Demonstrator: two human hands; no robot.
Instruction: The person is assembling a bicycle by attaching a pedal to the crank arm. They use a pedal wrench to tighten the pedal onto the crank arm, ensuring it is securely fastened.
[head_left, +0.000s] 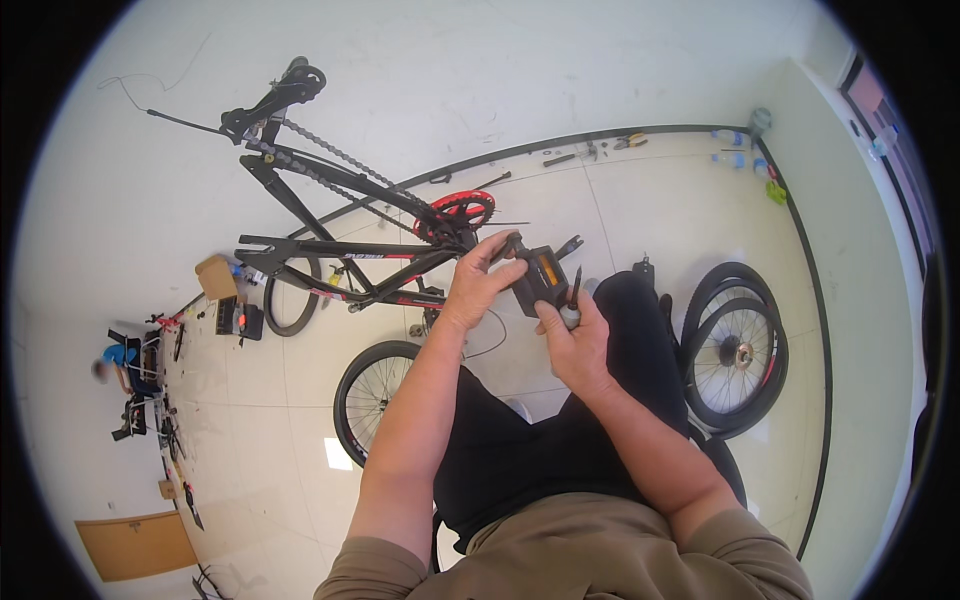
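Observation:
A black bike pedal point(528, 290) with an orange reflector is held in front of my knees. My left hand point(484, 278) is closed on its left end, thumb and fingers around the spindle side. My right hand point(577, 342) has its thumb at the pedal's lower edge and grips a screwdriver point(572, 312), whose dark shaft points up and away. Just beyond my left hand is the black bike frame point(330, 247), with a red chainring point(466, 212), a slack chain point(345, 160) and a rear derailleur point(275, 100).
Two stacked wheels point(735, 350) lie on the right; another wheel point(375, 385) lies to the left of my legs. Pliers point(631, 141) and a hammer point(572, 157) are by the far wall, with water bottles point(730, 160) in the corner. A person point(118, 362) is at the far left.

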